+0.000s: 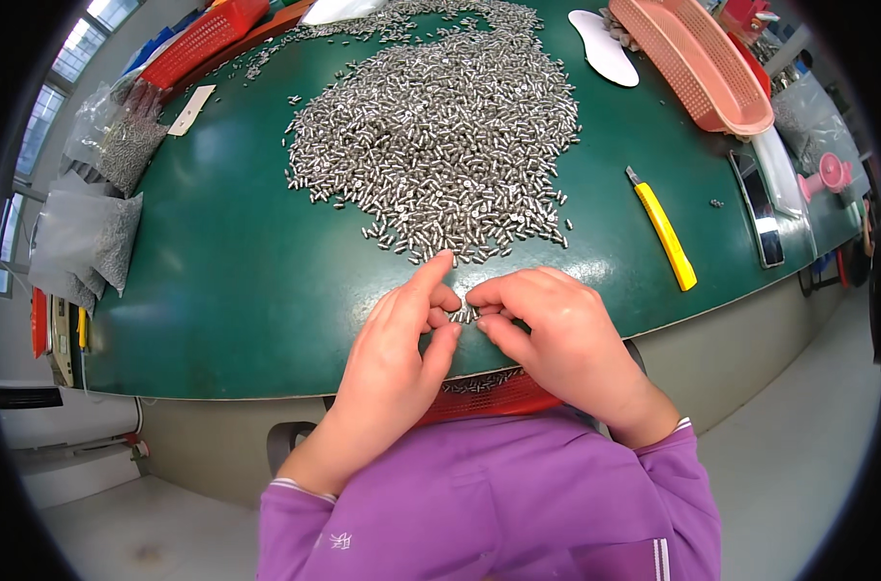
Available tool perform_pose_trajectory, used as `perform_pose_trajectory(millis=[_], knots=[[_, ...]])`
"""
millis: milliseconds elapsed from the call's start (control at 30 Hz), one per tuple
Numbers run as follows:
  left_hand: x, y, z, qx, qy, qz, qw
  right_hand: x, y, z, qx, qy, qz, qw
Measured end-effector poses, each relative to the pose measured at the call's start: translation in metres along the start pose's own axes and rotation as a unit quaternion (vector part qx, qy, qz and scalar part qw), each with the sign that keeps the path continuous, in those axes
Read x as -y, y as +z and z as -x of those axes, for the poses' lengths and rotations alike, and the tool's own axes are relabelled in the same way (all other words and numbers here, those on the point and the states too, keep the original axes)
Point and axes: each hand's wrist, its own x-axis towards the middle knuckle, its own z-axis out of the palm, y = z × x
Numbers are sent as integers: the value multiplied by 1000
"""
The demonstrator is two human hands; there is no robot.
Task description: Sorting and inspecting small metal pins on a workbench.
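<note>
both hands, left hand [401, 334] and right hand [547, 324], pinched a few small silver metal pins [464, 313] at the green desk [237, 281] edge; best kept low and tightly aligned.

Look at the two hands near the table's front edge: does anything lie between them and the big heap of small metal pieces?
Nothing visible. Only bare green table separates the left hand and right hand from the heap; the left forefinger nearly reaches its nearest pieces.

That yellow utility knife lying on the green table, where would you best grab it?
Grip the yellow utility knife around the middle of its long yellow handle, coming from above. It lies flat and alone on the green table, blade tip pointing away, so stay clear of that far end.
</note>
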Motion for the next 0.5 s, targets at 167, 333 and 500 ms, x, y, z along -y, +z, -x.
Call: perform_pose_trajectory(millis=[167,333,500], knots=[[2,-1,-1,-3,4,4,1000,0,-1,1,-26,0,34,999],[2,-1,-1,-12,4,19,1000,1,-3,1,-18,4,54,998],[2,-2,-1,-11,10,23,1000,0,-2,1,-17,8,45,999]])
